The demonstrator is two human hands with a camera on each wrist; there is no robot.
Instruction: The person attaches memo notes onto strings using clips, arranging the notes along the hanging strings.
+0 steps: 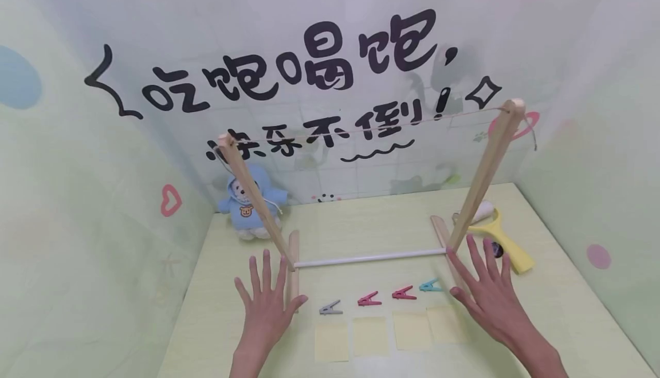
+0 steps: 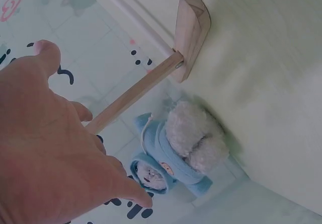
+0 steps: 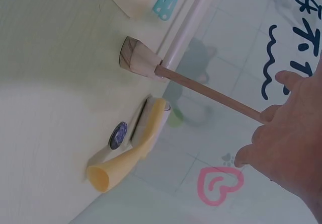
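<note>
Fingers spread and straight, my left hand is over the table beside the left foot of a wooden stand, holding nothing. My right hand, spread the same way, is near the stand's right foot, also holding nothing. The stand has a left post and a right post, joined low down by a white rod. A thin string runs between the post tops. Between the hands lie a grey clothespin, two pink clothespins and a teal clothespin, with several pale yellow paper squares in front.
Behind the left post sits a plush toy in a blue hoodie. A lint roller with a yellow handle lies right of the stand, by a small dark round object. A printed curtain rises behind the table.
</note>
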